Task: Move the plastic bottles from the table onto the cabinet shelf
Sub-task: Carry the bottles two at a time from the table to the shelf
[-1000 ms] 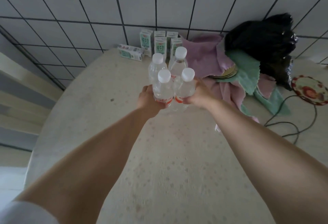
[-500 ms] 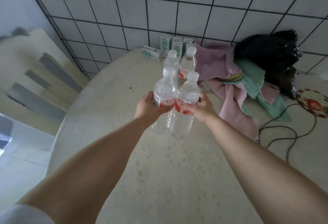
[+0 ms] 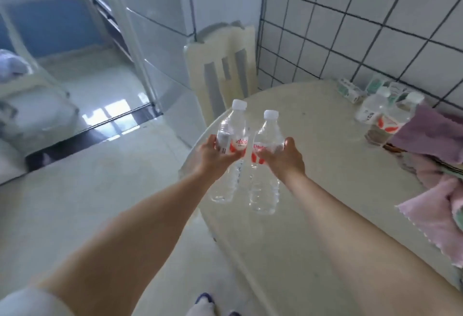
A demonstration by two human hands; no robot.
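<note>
I hold two clear plastic bottles with white caps and red-and-white labels, lifted above the left edge of the round table (image 3: 313, 140). My left hand (image 3: 213, 158) is shut around the left bottle (image 3: 231, 138) at its label. My right hand (image 3: 285, 160) grips the right bottle (image 3: 266, 140) the same way. Both bottles are upright and close together. Two more bottles (image 3: 383, 117) stand at the back of the table near the tiled wall. A cabinet shelf cannot be made out in this blurred view.
Pink and purple cloths (image 3: 436, 190) lie on the table's right side. Small cartons (image 3: 350, 90) stand by the wall. A folded chair (image 3: 223, 70) leans beside the table. A glass door panel (image 3: 160, 47) and shiny floor (image 3: 87, 178) fill the left.
Both bottles have come up off the table and moved left. My view has swung left, so the floor and glass door show and the table has shifted right.
</note>
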